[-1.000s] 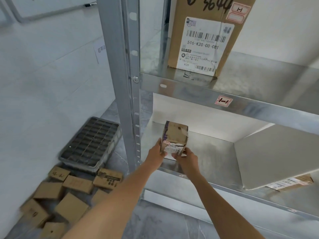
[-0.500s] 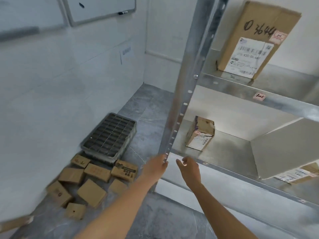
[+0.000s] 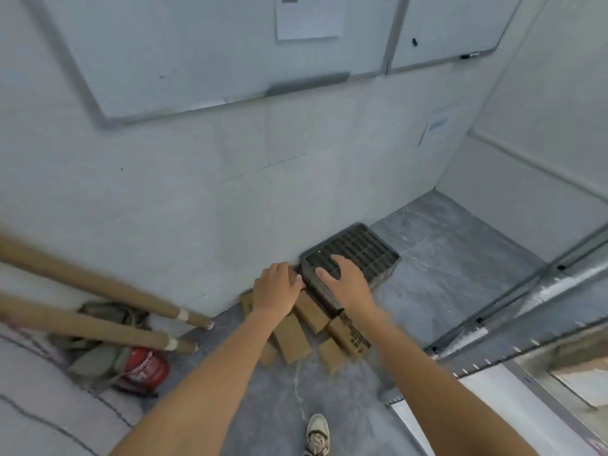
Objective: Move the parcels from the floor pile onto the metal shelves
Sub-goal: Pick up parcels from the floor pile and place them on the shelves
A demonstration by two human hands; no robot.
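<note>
Several small brown cardboard parcels point(image 3: 292, 337) lie in a pile on the grey floor against the white wall. Both my arms reach out over the pile. My left hand point(image 3: 278, 289) hangs above the pile's far end, fingers relaxed, holding nothing. My right hand point(image 3: 345, 281) is spread in front of the dark grid crate, also empty. Some parcels are hidden behind my hands and forearms. The metal shelves point(image 3: 513, 324) show only as a post and edge at the right.
A dark plastic grid crate point(image 3: 365, 248) sits on the floor beside the pile. Two long cardboard tubes point(image 3: 98, 330) lean at the left over a green bag and a red extinguisher point(image 3: 144, 370). Whiteboards hang on the wall. My shoe point(image 3: 317, 432) stands below.
The view has swung left from the shelves to the floor pile. Both hands left the parcel on the lower shelf and now reach empty over the pile.
</note>
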